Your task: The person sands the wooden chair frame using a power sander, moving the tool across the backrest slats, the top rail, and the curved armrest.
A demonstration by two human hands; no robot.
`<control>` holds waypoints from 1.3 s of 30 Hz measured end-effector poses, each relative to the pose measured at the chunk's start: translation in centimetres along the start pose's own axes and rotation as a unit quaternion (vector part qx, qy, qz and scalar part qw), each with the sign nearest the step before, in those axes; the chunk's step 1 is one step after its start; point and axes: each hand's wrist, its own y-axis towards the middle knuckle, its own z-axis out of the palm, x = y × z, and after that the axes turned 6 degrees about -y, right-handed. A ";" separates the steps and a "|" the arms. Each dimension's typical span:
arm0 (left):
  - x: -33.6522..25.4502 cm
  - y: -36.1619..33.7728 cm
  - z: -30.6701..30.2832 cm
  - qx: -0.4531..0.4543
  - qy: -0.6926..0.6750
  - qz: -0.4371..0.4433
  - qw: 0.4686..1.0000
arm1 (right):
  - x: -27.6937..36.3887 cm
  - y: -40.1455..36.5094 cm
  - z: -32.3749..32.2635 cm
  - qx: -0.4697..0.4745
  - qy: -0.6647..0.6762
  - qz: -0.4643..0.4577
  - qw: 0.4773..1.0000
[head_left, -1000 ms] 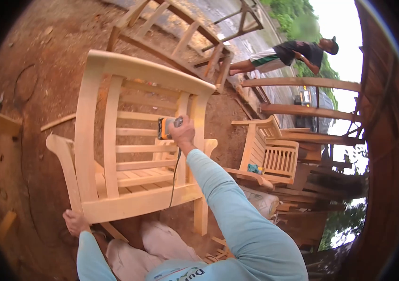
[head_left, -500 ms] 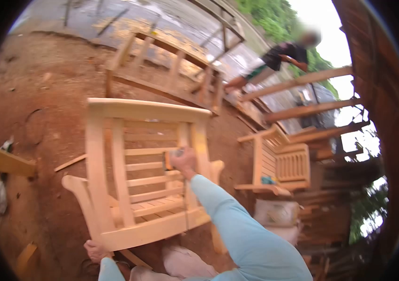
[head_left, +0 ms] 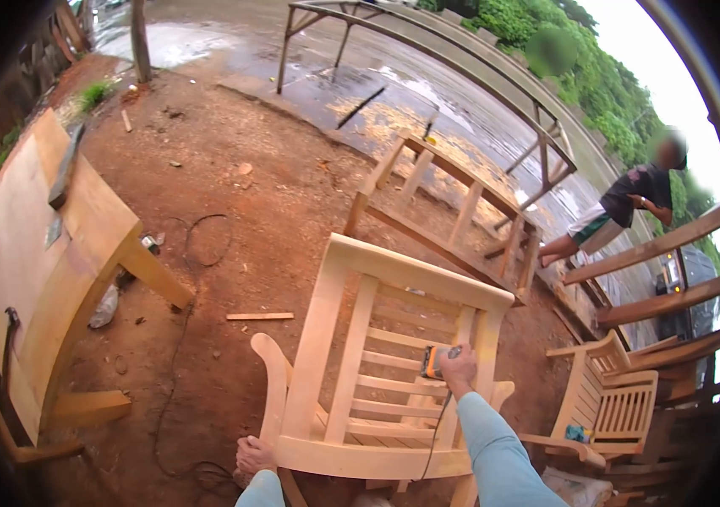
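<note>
A pale wooden chair (head_left: pixel 301 372) with a slatted back stands before me, its back toward me. My right hand (head_left: pixel 459 366) is closed round an orange and grey power sander (head_left: pixel 433 362), held at the right-hand upright slat of the chair back. From the sander a dark cord hangs down across the chair. At the chair's lower left corner, my left hand (head_left: pixel 256 455) has its fingers wrapped on the wood near the curved armrest (head_left: pixel 270 372).
A wooden table (head_left: pixel 30 220) at left bears a hammer (head_left: pixel 10 338). A cable (head_left: pixel 165 397) loops over the dirt. Beyond the chair lies a wooden frame (head_left: pixel 427 228). At right are a slatted armchair (head_left: pixel 584 393) and a standing person (head_left: pixel 630 198).
My view has swung left, so the chair sits further right and lower, and the table at left shows more fully. Both hands keep their holds on the sander and the chair.
</note>
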 end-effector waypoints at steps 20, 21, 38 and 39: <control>0.2 0.2 -0.2 0.015 -0.049 -0.010 0.999 | 13.1 -7.5 -0.2 0.032 0.044 -0.187 0.981; -0.3 0.2 -0.5 0.023 -0.034 -0.026 0.999 | 13.0 -7.3 -0.6 0.035 0.041 -0.199 0.979; -3.4 3.8 -0.3 0.035 -0.070 -0.086 0.993 | 1.5 -1.5 -0.3 0.019 -0.011 -0.040 0.999; -3.9 4.2 0.6 0.044 -0.052 -0.114 0.991 | 1.2 -1.2 -0.4 0.018 -0.011 -0.031 0.999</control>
